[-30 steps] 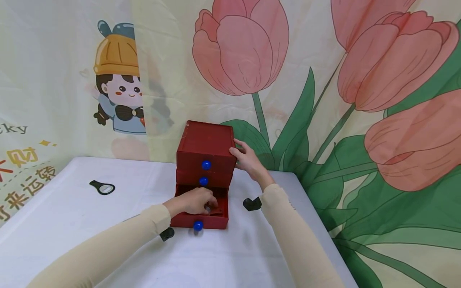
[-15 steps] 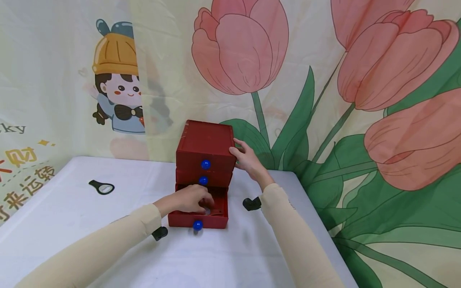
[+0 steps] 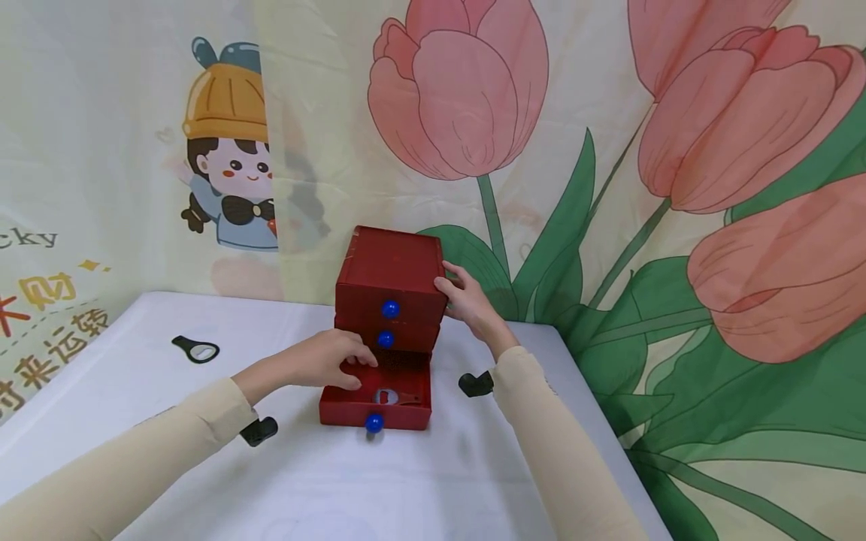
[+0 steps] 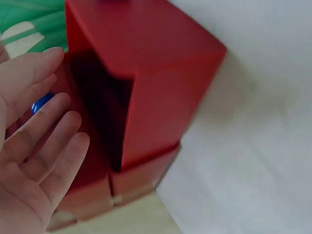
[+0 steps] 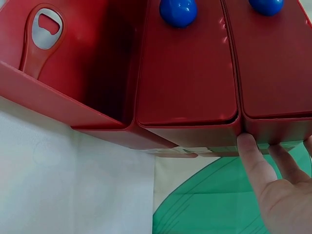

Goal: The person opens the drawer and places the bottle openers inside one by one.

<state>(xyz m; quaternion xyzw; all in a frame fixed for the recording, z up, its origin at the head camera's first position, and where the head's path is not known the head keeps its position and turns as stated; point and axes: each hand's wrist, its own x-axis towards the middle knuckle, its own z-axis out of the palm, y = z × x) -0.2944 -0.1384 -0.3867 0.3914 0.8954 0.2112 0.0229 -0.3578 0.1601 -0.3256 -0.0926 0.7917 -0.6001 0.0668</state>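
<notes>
A red three-drawer cabinet (image 3: 395,259) with blue knobs stands on the table, its bottom drawer (image 3: 345,413) pulled out. In that drawer lies a bottle opener (image 3: 389,397) with a metal head and a reddish handle, seen closely in the right wrist view as well. My left hand (image 3: 318,361) is over the drawer's left side, fingers spread and holding nothing. In the left wrist view its palm shows bare beside the cabinet. My right hand (image 3: 470,304) rests its fingertips against the cabinet's upper right side, the fingers fairly straight.
A black keyhole-shaped thing (image 3: 196,349) with a pale oval centre lies at the table's left. White cloth covers the table (image 3: 473,481). Behind it hangs a curtain (image 3: 318,150) printed with tulips and a cartoon figure.
My left hand has come up and leftward out of the drawer, its fingers spreading and leaving the bottle opener on the drawer floor. The right hand keeps its place on the cabinet.
</notes>
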